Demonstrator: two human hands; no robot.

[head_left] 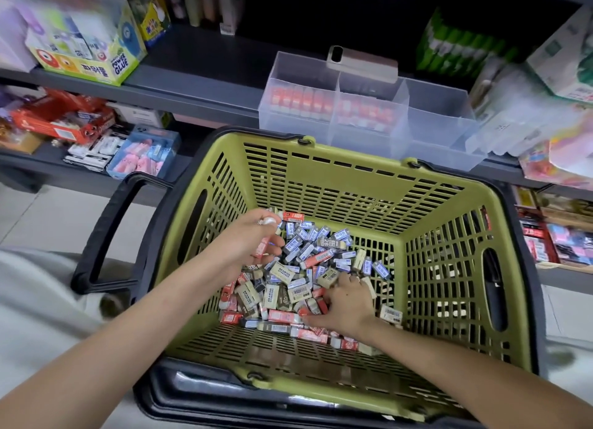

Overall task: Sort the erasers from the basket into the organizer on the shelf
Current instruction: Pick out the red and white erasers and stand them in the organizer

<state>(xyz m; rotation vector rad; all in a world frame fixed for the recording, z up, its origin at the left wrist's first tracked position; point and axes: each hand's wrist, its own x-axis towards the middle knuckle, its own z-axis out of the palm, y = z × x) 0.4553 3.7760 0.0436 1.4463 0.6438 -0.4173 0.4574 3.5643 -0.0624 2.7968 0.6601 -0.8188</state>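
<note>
A green plastic basket (353, 178) holds a heap of small erasers (305, 268) in red, blue and beige sleeves. My left hand (247, 239) hovers over the heap's left side and grips red erasers (260, 247) in its curled fingers. My right hand (345, 303) lies palm down on the heap's right side, fingers curled into the erasers; whether it holds one I cannot tell. On the shelf behind the basket stands a clear organizer (426, 120) with three compartments: red erasers (301, 103) fill the left and middle ones, and the right one looks empty.
A phone (362, 62) rests on the organizer's back rim. A glue display box (83, 53) sits on the shelf at left, green packs (462, 50) at right. Lower shelves hold a blue eraser box (144, 156). The basket's black handle (106, 229) hangs left.
</note>
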